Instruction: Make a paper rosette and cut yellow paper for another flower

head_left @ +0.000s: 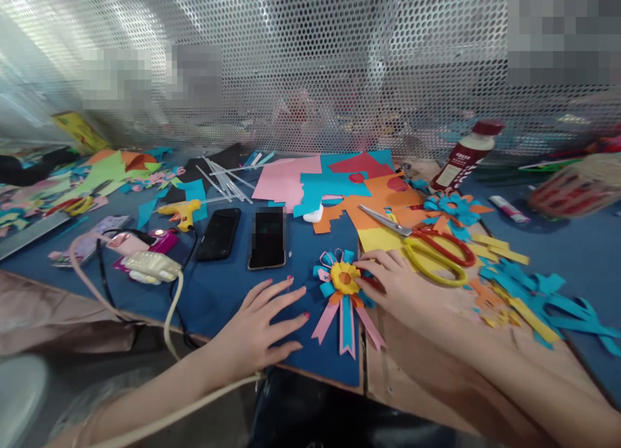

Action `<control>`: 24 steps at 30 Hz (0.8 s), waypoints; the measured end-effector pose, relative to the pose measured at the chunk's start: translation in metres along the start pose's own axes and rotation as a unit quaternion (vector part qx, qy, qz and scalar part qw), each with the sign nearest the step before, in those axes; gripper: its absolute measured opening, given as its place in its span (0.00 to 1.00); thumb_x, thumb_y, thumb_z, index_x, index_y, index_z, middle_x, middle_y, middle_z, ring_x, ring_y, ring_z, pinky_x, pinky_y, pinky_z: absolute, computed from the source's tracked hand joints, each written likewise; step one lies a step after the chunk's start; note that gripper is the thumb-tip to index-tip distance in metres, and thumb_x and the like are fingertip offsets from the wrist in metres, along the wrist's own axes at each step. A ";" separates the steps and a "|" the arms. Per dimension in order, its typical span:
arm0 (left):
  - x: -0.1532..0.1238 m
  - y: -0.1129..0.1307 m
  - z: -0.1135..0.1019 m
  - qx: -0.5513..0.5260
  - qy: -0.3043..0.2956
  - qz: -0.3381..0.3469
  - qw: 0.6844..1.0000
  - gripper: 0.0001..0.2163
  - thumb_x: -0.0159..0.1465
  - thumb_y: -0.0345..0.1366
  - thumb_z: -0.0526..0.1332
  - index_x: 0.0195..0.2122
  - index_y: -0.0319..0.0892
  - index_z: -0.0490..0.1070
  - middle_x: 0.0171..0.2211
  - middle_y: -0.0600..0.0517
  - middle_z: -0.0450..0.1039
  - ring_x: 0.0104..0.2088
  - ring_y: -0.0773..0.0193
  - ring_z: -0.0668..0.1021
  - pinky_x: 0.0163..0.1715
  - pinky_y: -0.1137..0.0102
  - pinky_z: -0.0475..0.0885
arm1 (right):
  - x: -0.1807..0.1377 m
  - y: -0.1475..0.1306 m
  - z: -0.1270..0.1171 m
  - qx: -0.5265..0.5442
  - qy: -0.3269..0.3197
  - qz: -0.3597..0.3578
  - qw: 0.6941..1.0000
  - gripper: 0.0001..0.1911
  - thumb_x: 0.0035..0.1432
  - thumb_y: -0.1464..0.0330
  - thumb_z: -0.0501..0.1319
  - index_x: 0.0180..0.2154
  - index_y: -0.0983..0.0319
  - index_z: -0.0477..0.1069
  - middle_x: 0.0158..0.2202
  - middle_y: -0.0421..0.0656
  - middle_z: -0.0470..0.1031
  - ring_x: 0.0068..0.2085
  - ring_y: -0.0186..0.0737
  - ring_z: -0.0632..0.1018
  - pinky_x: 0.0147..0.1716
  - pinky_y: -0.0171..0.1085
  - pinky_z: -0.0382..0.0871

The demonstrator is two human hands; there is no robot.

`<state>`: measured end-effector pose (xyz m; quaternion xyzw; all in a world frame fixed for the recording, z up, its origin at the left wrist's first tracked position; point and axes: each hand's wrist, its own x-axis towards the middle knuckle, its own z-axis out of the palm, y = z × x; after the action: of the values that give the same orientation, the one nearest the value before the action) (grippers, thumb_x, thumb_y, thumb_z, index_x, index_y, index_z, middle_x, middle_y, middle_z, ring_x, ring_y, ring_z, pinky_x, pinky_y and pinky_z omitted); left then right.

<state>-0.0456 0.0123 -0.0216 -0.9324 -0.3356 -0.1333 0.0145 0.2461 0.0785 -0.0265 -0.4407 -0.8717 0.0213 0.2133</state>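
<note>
A paper rosette (344,286) with a yellow and orange centre, blue loops and pink and blue ribbon tails lies on the blue mat (310,251). My left hand (264,328) rests flat on the mat just left of it, fingers spread, holding nothing. My right hand (395,283) lies to the rosette's right, its fingertips touching the rosette's right edge. Yellow and red scissors (427,251) lie just beyond my right hand.
Two dark phones (218,234) (267,239) lie on the mat, with a yellow glue gun (182,212), a white plug (148,266) and cords to the left. Coloured paper sheets (339,186), blue paper scraps (533,293) and a bottle (463,157) crowd the back and right. A perforated metal screen stands behind.
</note>
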 end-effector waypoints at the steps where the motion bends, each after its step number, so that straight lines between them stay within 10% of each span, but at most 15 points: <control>1: -0.001 0.001 0.000 0.001 0.003 -0.001 1.000 0.15 0.62 0.39 0.59 0.51 0.49 0.69 0.59 0.48 0.62 0.62 0.50 0.57 0.58 0.50 0.56 | 0.000 0.000 -0.001 0.000 0.000 -0.001 1.000 0.10 0.61 0.66 0.56 0.43 0.62 0.71 0.43 0.48 0.71 0.43 0.47 0.68 0.41 0.46 0.65; 24: -0.007 0.016 -0.006 0.056 0.005 -0.062 0.996 0.18 0.61 0.41 0.60 0.53 0.52 0.67 0.63 0.51 0.54 0.64 0.47 0.52 0.60 0.45 0.39 | -0.002 0.001 0.002 -0.013 -0.023 0.008 1.000 0.12 0.62 0.65 0.53 0.45 0.61 0.69 0.45 0.48 0.71 0.44 0.46 0.68 0.41 0.46 0.66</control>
<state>-0.0419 -0.0051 -0.0161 -0.9067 -0.4000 -0.1192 0.0602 0.2473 0.0781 -0.0289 -0.4496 -0.8731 0.0214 0.1874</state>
